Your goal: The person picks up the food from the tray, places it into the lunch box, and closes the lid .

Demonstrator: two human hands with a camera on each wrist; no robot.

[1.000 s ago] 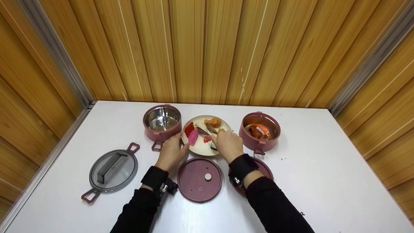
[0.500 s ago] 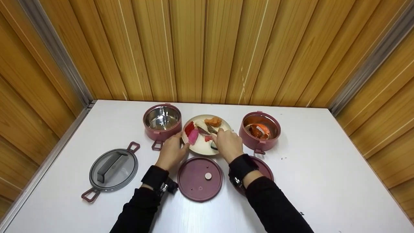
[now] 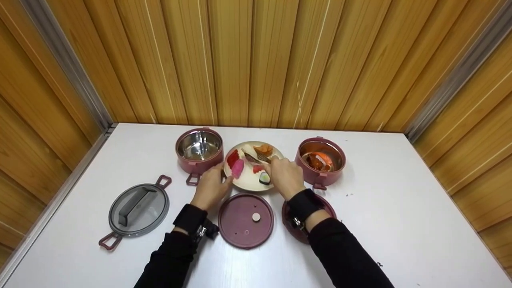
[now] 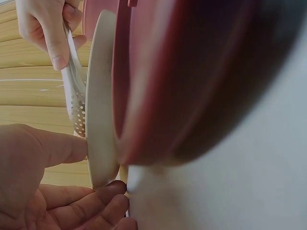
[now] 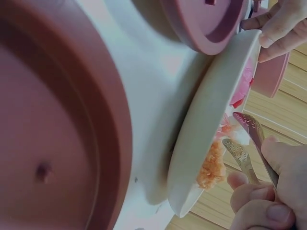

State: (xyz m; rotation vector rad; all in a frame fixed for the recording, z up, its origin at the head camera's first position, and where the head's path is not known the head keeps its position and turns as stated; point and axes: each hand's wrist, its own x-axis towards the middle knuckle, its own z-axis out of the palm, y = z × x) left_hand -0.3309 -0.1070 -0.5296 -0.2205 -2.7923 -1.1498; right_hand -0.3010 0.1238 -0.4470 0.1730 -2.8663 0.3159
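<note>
My left hand holds the near-left rim of a cream plate, thumb on the edge and fingers underneath in the left wrist view. My right hand grips metal tongs with perforated tips. The tips are spread apart over the plate, close to a white-and-red shrimp-like piece. Around them on the plate lie a pink piece, a red piece, an orange crumbed piece and a sushi roll.
A pot stands left of the plate; another pot, holding a red crab-like piece, stands right. Two maroon lids lie in front, one partly under my right forearm. A glass lid lies left. Wooden panels rise behind.
My right hand has shifted slightly right with the tongs, and the sushi roll shows more fully. My left hand stays at the plate's rim.
</note>
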